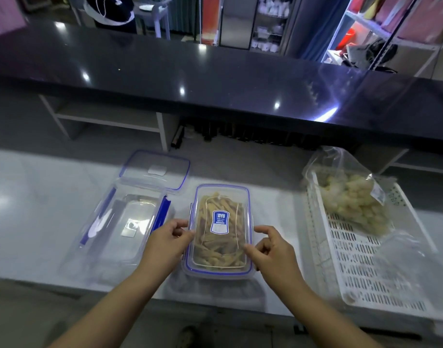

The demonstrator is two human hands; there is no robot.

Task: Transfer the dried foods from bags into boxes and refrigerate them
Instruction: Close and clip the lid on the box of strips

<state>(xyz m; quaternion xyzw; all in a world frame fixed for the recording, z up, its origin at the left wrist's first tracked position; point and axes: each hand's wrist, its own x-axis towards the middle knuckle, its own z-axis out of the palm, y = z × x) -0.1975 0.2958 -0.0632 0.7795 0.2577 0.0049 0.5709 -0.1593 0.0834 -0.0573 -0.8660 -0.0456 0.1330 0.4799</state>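
A clear plastic box [219, 268] with a blue-rimmed lid and a blue label sits in the middle of the white counter, full of tan dried strips. My left hand [165, 243] rests at its left edge, fingers curled at the side clip. At the box's right edge my right hand [272, 248] touches the lid rim with thumb and fingers. An empty clear box [122, 227] with blue clips stands to the left, its loose lid [155, 169] lying behind it. A clear bag of pale dried pieces [351, 197] lies in a white slotted basket [381, 280] on the right.
A dark glossy raised counter [190, 76] runs across behind the work surface, with open shelving under it. Beyond it are shelves, a stool and part of a person in dark clothes [115, 11]. The white counter's near edge [115, 287] is close to my body.
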